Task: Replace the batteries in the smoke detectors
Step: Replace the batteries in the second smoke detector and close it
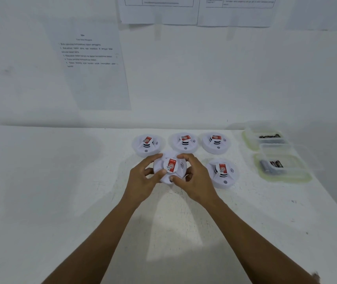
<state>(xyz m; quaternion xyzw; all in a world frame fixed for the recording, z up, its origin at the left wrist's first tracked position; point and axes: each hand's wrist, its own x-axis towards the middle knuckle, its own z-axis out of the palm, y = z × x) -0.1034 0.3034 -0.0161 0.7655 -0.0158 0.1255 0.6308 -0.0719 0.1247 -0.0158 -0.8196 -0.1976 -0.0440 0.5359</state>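
One detector [170, 168]: centre frame, we hold it.
Grip: left hand [143, 181] and right hand [197, 182] both curled round its rim.
Batteries [274, 165]: in tub [298, 174], right of frame.
Risk: uneven twist, we guess it slips onto neighbouring detector [222, 173].

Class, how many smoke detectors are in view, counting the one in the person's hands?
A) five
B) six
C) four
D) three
A: there is a back row of three detectors, a fourth detector at front right, and a fifth detector gripped by the left hand and the right hand.
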